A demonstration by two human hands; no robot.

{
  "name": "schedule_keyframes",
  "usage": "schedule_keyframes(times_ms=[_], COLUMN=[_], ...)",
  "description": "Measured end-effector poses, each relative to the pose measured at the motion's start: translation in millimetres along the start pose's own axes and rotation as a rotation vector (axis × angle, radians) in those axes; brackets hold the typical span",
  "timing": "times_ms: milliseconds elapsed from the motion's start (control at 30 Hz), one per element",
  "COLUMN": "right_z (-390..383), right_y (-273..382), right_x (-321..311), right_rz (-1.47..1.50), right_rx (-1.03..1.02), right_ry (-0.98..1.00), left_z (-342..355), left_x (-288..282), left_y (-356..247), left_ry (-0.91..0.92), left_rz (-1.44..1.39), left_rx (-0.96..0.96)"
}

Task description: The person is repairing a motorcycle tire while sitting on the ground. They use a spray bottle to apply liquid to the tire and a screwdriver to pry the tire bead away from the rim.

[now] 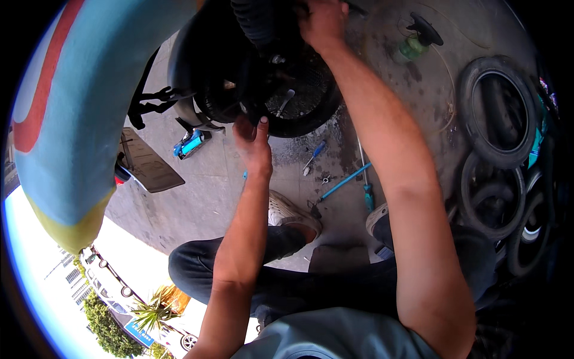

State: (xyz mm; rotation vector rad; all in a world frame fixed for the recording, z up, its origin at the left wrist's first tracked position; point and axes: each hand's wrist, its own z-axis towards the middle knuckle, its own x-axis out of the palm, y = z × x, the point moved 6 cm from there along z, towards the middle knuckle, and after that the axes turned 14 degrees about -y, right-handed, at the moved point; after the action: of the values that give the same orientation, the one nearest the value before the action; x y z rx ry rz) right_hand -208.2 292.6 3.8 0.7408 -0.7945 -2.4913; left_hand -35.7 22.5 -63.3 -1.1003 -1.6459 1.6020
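My left hand (253, 143) is at the near edge of a dark tyre (302, 127), thumb pointing up along it. Shadow and blur smear its other fingers. At the far side of the same wheel, my right hand (324, 25) has its fingers curled around something dark that I cannot make out. Inside the ring of the tyre rests a metal tool with a flattened, spoon-like end (286, 103). Above the wheel hangs a black ribbed rubber sleeve (253, 21), part of a dark vehicle whose details are lost in shadow.
On the floor are a blue-handled tool (315, 157), a blue bar (345, 181), a teal-handled screwdriver (368, 197), a small metal ring (326, 179) and a bright blue object (192, 144). A green spray bottle (412, 48) stands far right. Several tyres (469, 113) are piled at the right.
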Motion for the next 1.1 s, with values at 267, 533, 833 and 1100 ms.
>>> schedule_keyframes(times_ms=[267, 533, 833, 1100], right_z=[10, -3, 2, 8], right_y=[43, 43, 40, 29], right_x=[-31, -26, -5, -11], right_rz=[0.114, 0.032, -0.097, -0.097], right_rx=[-0.266, -0.459, -0.304, -0.158], right_ry=[0.125, 0.208, 0.190, 0.251], left_z=[28, 22, 16, 34], left_x=[-39, -40, -19, -10], left_y=[30, -21, 21, -7], left_ry=[-0.076, -0.208, -0.264, -0.203], left_rz=[0.040, 0.127, -0.075, -0.217], left_rx=[0.011, 0.151, -0.118, -0.073])
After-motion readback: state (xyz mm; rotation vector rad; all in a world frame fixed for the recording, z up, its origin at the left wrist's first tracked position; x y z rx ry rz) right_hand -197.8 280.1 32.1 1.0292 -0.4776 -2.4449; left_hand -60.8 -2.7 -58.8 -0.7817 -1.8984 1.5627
